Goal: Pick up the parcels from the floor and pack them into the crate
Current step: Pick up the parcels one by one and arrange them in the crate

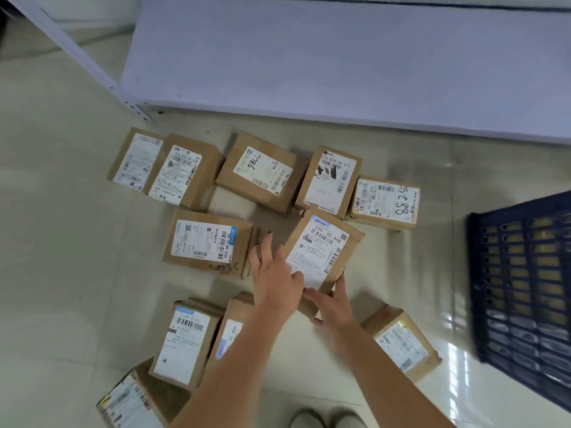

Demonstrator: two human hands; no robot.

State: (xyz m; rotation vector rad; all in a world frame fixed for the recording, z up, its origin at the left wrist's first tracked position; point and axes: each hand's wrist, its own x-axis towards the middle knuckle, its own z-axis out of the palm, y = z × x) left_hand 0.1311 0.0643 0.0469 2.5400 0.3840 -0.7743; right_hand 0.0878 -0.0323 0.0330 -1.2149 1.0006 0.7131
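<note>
Head view: both hands clasp tilted parcel (321,251) — left hand (275,279) on its label edge, right hand (332,304) under near corner. Ten-odd parcels remain on floor (61,273). Crate (522,291) at right — contents unclear; task barely begun, by my judgement.

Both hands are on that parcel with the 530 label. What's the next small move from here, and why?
Probably lift the parcel clear of the floor and swing it right toward the dark blue crate. The left hand lies on its left side and label, the right hand cups its near edge, so it looks gripped. Other parcels sit close around, so raise it before moving sideways.
</note>
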